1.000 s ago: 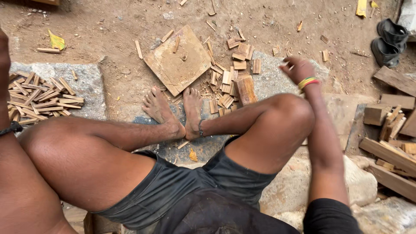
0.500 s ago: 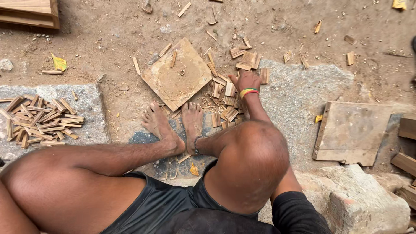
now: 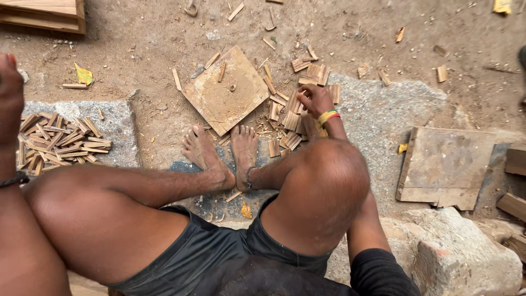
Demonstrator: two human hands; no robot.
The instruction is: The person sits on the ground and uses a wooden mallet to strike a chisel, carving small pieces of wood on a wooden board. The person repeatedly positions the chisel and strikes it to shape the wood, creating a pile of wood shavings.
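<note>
My right hand point(image 3: 316, 100), with a coloured band on its wrist, reaches past my right knee onto a scatter of small flat wood pieces point(image 3: 290, 118) on the ground. Its fingers curl down among the pieces; whether they grip one is hidden. My left hand point(image 3: 10, 82) is raised at the left edge, blurred and partly cut off, above a pile of thin wood strips point(image 3: 57, 140) on a stone slab point(image 3: 118, 123). A square wooden board point(image 3: 227, 93) lies in front of my bare feet point(image 3: 224, 153).
A larger flat board point(image 3: 446, 164) lies to the right beside a rough stone block point(image 3: 466, 257). A wooden frame point(image 3: 41, 13) sits at the top left. Wood chips are strewn over the dirt, and further blocks point(image 3: 515, 181) are at the right edge.
My right hand has swung in from the right and come down onto the scattered wood pieces beside the square board. The view has shifted, and my left hand now shows at the left edge.
</note>
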